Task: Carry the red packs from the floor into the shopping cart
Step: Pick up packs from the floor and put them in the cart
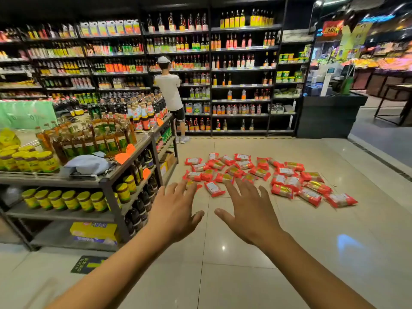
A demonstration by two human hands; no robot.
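Note:
Several red packs (263, 175) lie scattered on the beige tile floor ahead of me, spreading from the middle to the right. My left hand (172, 210) and my right hand (249, 208) are stretched forward side by side, palms down, fingers spread and straight. Both hold nothing and hover short of the packs, their fingertips overlapping the nearest packs in the image. One pack (214, 188) lies between the two hands' fingertips. No shopping cart is in view.
A low metal display shelf (107, 181) with bottles and yellow-lidded jars stands at my left. Tall shelves of bottles (240, 70) line the back wall, where a person (171, 92) in a white shirt stands. A dark counter (330, 114) is at the right.

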